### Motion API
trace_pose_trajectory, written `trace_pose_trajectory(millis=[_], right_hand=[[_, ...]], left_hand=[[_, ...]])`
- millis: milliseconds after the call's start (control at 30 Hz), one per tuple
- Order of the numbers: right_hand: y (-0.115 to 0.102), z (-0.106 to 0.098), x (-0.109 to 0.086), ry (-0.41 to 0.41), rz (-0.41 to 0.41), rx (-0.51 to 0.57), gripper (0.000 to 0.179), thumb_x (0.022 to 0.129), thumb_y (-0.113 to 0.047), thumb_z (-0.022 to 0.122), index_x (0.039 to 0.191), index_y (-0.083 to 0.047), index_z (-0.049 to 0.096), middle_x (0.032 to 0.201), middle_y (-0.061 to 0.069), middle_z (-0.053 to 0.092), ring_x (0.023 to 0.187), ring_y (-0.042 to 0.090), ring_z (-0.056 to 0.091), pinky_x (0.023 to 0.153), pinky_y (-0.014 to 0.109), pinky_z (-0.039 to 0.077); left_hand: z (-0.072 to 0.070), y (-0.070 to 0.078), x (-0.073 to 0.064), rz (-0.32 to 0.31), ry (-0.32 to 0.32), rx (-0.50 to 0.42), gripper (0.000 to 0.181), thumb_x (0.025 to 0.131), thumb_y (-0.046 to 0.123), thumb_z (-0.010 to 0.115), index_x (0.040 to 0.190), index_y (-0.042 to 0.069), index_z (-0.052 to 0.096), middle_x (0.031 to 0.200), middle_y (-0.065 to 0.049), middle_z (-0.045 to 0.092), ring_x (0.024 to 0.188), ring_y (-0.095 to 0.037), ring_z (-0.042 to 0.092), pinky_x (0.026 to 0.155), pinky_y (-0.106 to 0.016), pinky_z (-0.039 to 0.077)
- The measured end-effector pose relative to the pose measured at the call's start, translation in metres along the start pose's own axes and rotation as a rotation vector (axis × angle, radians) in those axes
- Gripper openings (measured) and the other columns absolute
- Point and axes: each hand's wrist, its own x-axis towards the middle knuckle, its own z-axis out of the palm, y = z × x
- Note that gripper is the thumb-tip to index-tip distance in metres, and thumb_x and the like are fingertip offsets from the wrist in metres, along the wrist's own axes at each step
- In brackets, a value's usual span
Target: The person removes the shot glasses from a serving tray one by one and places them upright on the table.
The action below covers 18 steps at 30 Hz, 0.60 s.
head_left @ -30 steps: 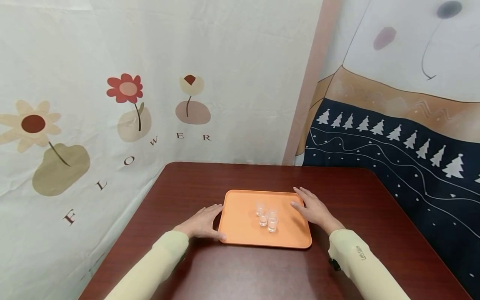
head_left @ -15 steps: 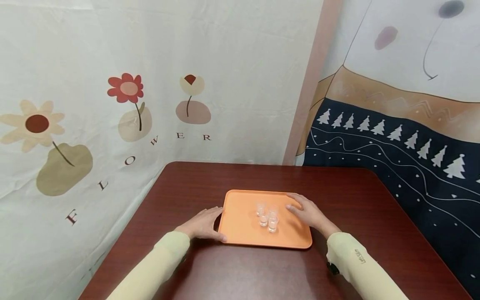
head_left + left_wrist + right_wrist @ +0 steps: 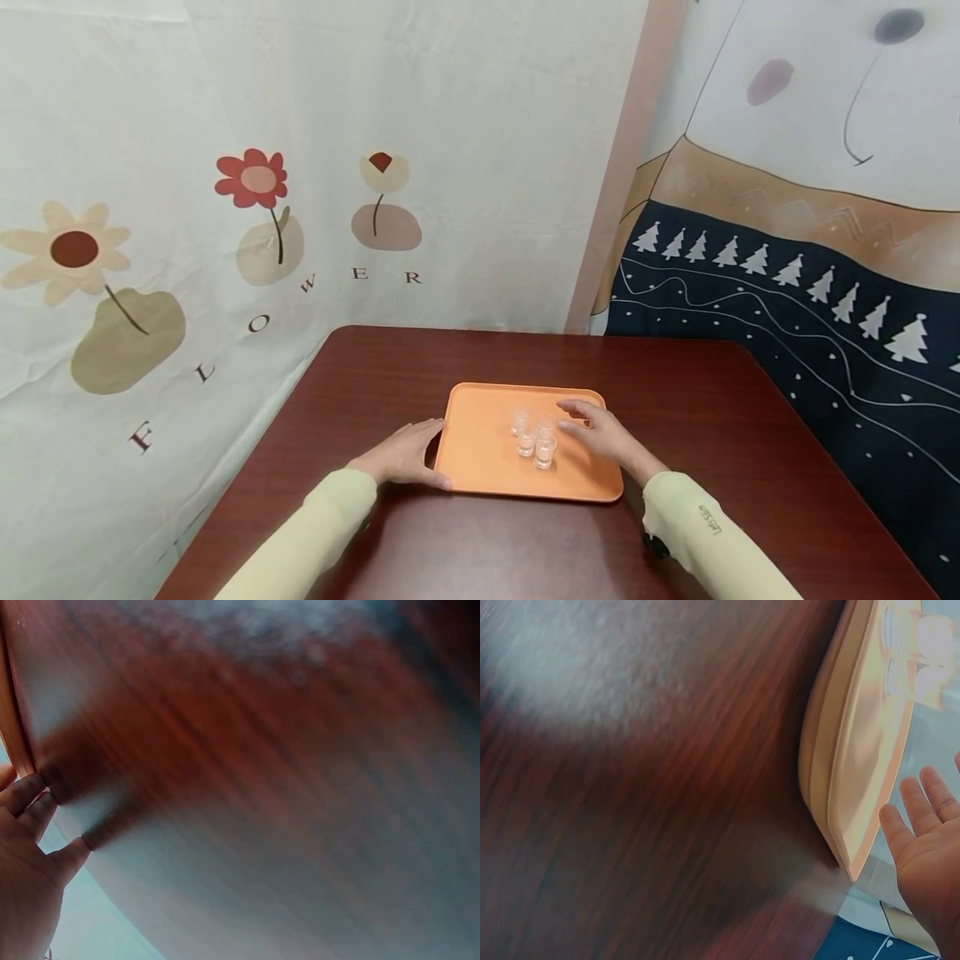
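An orange rectangular tray [image 3: 480,462] lies on the dark red-brown table. Right of its middle, several small clear shot glasses [image 3: 544,454] stand in a close cluster. My left hand [image 3: 405,454] rests at the tray's left edge, thumb at the near left corner and fingers spread along the rim. In the left wrist view, fingertips of this hand [image 3: 26,855] reach down to the tabletop beside the tray's side [image 3: 11,712]. Over the tray's right part hovers my right hand [image 3: 600,433], its loosely bent fingers close to the glasses and holding nothing.
The wood-grain table [image 3: 525,550] extends around the tray on all sides. Behind it hangs a pale cloth [image 3: 495,167] printed with flowers and letters. On the right hangs a dark blue cloth [image 3: 787,333] with white trees.
My right hand has moved left from the tray's right rim, in over the tray toward the glasses. The left hand, tray and glasses have stayed nearly in place.
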Motion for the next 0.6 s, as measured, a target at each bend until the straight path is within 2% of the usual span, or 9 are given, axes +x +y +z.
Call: trace_pose_trajectory(millis=[233,433,600], right_hand=[[0.0,0.007,0.002,-0.028,0.006,0.049,0.039,0.098,-0.019,0.065,0.134,-0.004,0.06,0.132,0.013,0.061,0.125,0.036,0.054,0.102,0.055,0.043],[0.004,0.01,0.003,-0.054,-0.044,0.106,0.038,0.096,-0.011,0.066,0.131,0.004,0.06,0.128,0.018,0.063,0.12,0.038,0.056,0.1,0.051,0.046],[0.006,0.015,0.005,-0.059,-0.068,0.129,0.037,0.095,-0.008,0.067,0.129,0.004,0.06,0.124,0.017,0.064,0.118,0.037,0.058,0.099,0.051,0.047]], left_hand=[[0.003,-0.002,0.002,-0.003,0.005,0.022,0.117,0.068,0.073,0.075,0.152,0.001,0.036,0.152,-0.019,0.04,0.142,-0.033,0.036,0.114,-0.055,0.026],[0.003,0.0,0.003,-0.011,0.001,0.02,0.118,0.068,0.074,0.075,0.152,0.001,0.036,0.152,-0.019,0.04,0.142,-0.032,0.035,0.115,-0.055,0.026],[0.002,-0.001,0.0,-0.012,0.0,0.01,0.117,0.068,0.072,0.076,0.152,0.0,0.036,0.152,-0.02,0.04,0.142,-0.033,0.035,0.115,-0.055,0.025]])
